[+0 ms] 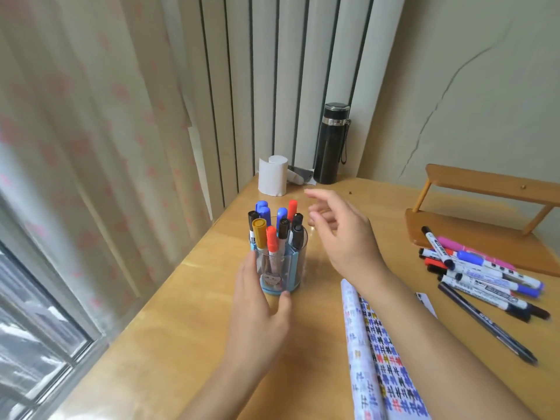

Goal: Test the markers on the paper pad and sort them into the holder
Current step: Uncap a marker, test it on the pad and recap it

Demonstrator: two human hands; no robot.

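The holder [280, 265] stands near the left edge of the bench [188, 328], a clear plastic cup with a blue base and divider, packed with capped markers standing upright — blue, red, black and one yellow cap. The left hand [257, 310] cups it low from the near side, fingers on its left wall and thumb against the base, a loose steadying hold rather than a tight grip. The right hand [345, 237] hovers empty just right of the marker caps, fingers spread and slightly curled.

The pad [381, 359] lies under the right forearm, its thin pages curled over and covered in small blue, red and black test marks. The loose markers [485, 277] lie in a heap well to the right, beside a wooden shelf [485, 189].

The risk I see is a tip-over: the holder is tall, top-heavy with long smooth barrels, and close to the bench edge, so a knock from the right hand or a slip of the left on slick plastic could spill it. The glossy bench gives little friction. The round loose markers could also roll if the forearm sweeps them — and the curled pad may spring back when released.
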